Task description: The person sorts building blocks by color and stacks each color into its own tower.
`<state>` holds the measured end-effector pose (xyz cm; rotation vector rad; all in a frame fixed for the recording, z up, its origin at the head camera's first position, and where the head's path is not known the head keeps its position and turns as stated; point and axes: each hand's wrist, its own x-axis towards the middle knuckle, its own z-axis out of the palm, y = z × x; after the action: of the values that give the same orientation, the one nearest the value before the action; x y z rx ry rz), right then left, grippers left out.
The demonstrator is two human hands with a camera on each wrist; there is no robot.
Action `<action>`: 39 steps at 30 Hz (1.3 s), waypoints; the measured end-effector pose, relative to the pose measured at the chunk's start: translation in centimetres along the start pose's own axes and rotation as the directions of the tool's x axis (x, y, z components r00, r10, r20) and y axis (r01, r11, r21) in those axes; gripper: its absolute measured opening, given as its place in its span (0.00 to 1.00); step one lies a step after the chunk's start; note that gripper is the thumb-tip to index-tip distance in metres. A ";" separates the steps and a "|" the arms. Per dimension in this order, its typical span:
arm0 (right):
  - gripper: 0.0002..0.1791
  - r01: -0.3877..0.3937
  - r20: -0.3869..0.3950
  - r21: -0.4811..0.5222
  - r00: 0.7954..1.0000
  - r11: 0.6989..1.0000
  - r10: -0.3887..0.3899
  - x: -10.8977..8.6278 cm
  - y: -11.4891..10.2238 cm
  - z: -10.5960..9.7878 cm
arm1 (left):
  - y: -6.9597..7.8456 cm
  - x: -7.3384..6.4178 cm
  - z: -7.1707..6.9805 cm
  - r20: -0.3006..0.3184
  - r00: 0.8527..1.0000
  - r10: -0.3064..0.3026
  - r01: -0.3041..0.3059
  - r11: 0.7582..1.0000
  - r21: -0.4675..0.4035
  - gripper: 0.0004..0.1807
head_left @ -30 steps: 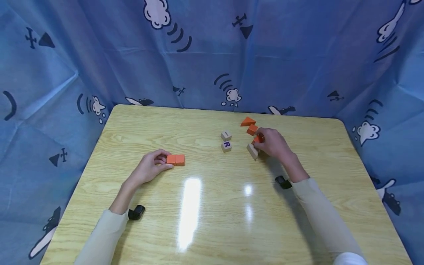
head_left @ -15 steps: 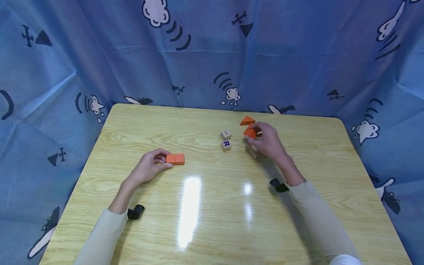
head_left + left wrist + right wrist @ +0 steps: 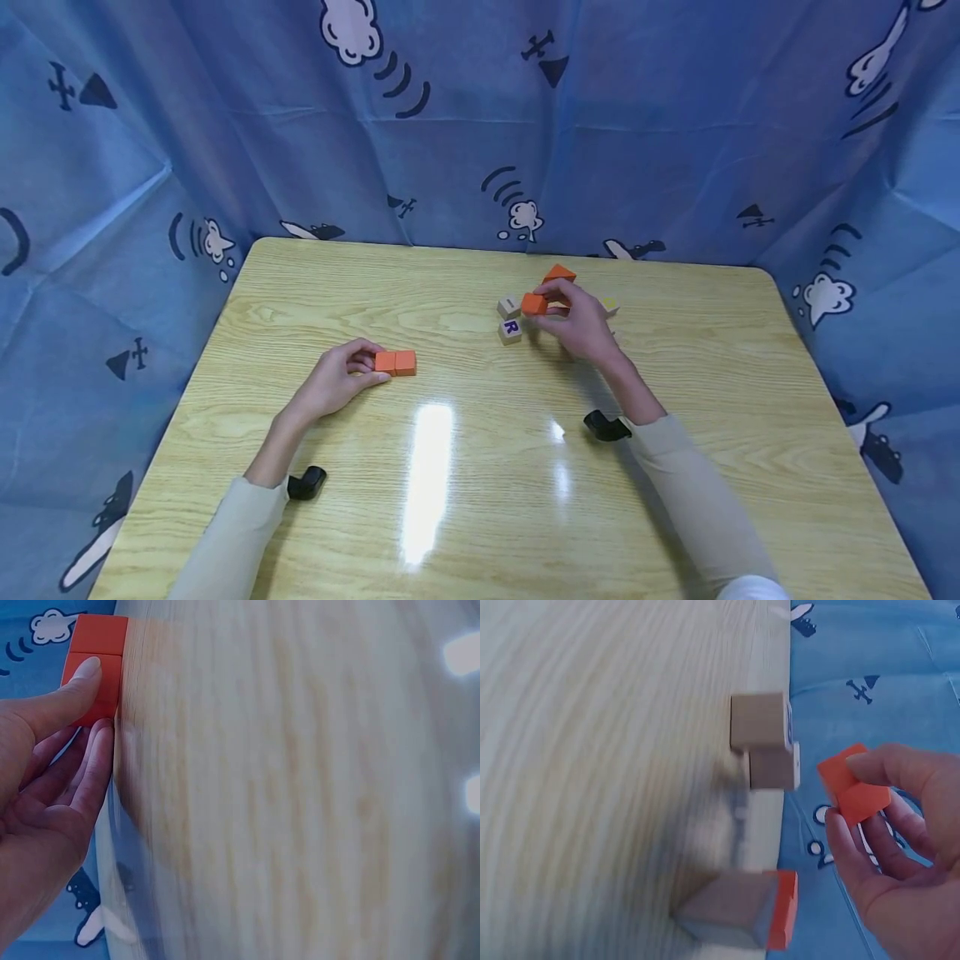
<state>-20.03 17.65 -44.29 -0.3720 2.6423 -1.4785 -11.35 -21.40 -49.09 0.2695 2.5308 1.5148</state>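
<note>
I'm seeing RH (image 3: 577, 325) pinching an orange block (image 3: 534, 304) betw. thumb & fingers, above the table (image 3: 337, 283). LH (image 3: 336, 385) is gripping a 2nd block (image 3: 386, 362), w/ a 3rd block (image 3: 406, 362) touching its end, both lying on the table. Two letter cubes, the R cube (image 3: 510, 332) and another cube (image 3: 508, 307), are sitting near RH; I'm struggling to read the latter's mark. RH is partly covering an orange wedge (image 3: 558, 273) and a yellow-marked pc. (image 3: 611, 306); a tan block (image 3: 724, 904) is blurring in R wrist view.

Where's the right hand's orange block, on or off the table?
Off: the right wrist view shows the orange block pinched in the right hand, above the table.
</note>
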 end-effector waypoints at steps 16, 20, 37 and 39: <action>0.21 0.043 0.102 0.291 0.992 0.956 -0.076 0.5 -1.4 4.6 | 0.0 -0.1 0.0 0.004 1.000 -0.011 0.011 1.000 0.005 0.21; 0.22 0.018 0.157 0.327 0.985 0.945 -0.073 0.5 -2.1 5.8 | 0.2 0.0 0.0 0.002 1.000 -0.012 0.012 1.000 0.004 0.21; 0.20 0.077 0.228 0.413 0.956 0.907 -0.185 0.7 -4.3 11.7 | 0.1 0.0 0.0 0.004 1.000 -0.013 0.013 1.000 0.010 0.21; 0.20 0.080 0.236 0.408 0.953 0.910 -0.189 0.8 -4.6 12.4 | 0.2 0.0 0.0 0.002 1.000 -0.012 0.012 1.000 0.010 0.21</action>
<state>-17.59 4.93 -46.88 -0.6736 2.0804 -1.8037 -11.37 -21.32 -48.93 0.2568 2.5341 1.4976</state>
